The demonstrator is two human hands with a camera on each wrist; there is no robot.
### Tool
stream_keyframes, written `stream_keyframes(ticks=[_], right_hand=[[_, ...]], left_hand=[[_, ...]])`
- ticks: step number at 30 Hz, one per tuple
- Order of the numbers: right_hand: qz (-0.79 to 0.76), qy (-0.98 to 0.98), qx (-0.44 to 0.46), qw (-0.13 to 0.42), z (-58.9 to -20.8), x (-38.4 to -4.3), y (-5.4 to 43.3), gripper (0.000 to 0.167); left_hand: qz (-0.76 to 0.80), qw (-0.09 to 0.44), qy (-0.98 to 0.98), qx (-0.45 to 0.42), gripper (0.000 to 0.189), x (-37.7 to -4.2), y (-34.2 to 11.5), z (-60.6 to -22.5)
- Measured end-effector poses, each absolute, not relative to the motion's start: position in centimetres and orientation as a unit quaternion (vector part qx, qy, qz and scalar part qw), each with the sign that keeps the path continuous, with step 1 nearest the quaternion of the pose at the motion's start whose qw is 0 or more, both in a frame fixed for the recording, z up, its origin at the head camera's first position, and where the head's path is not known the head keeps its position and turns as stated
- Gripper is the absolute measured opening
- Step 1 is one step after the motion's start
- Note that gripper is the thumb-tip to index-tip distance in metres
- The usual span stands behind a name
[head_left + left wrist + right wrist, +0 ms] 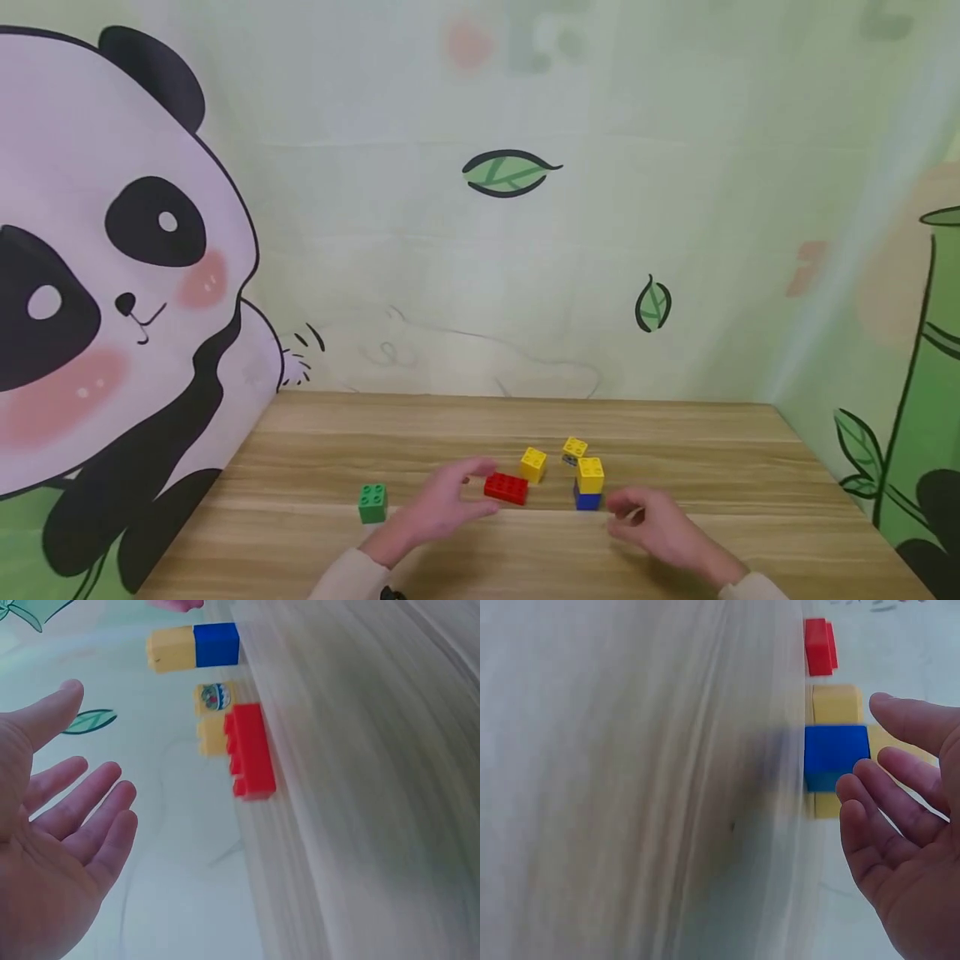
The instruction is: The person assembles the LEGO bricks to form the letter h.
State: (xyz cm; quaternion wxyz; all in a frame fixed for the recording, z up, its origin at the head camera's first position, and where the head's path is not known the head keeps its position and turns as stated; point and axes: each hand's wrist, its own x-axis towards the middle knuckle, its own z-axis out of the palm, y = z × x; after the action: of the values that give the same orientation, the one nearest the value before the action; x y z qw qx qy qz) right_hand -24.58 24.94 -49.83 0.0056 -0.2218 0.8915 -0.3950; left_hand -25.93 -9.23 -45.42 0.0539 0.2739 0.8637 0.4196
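Left hand (441, 504) lower centre, fingers parted, empty, right hand (662, 523) lower right, fingers loosely curved, empty, beside yellow-and-blue stack (590, 477)

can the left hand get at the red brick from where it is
Probably yes: the left hand, holding nothing, is close to the red brick, and no other block shows between them.

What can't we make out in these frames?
Printed yellow brick: design too small in head, blurred in left wrist.
Plain yellow brick: partly behind red brick, left wrist view.
Stacked yellow brick: partly behind right grip, right wrist view.
Dark wrist item: cut off by head view's bottom edge.
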Motion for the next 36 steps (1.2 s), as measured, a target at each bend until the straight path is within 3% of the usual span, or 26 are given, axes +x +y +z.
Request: stream_keyframes(ticks=[21,36], right_hand=[[-0.350,0.886,-0.304,-0.010,-47.8,-23.5,20.1,0.029],[-0.340,0.889,-0.306,0.008,-48.0,-24.8,16.5,0.031]], left_hand=[[0.386,-0.007,0.881,0.274,0.051,-25.1,-17.4,-44.5],[0.390,0.017,0.882,0.266,0.053,-25.3,-21.9,-45.9]])
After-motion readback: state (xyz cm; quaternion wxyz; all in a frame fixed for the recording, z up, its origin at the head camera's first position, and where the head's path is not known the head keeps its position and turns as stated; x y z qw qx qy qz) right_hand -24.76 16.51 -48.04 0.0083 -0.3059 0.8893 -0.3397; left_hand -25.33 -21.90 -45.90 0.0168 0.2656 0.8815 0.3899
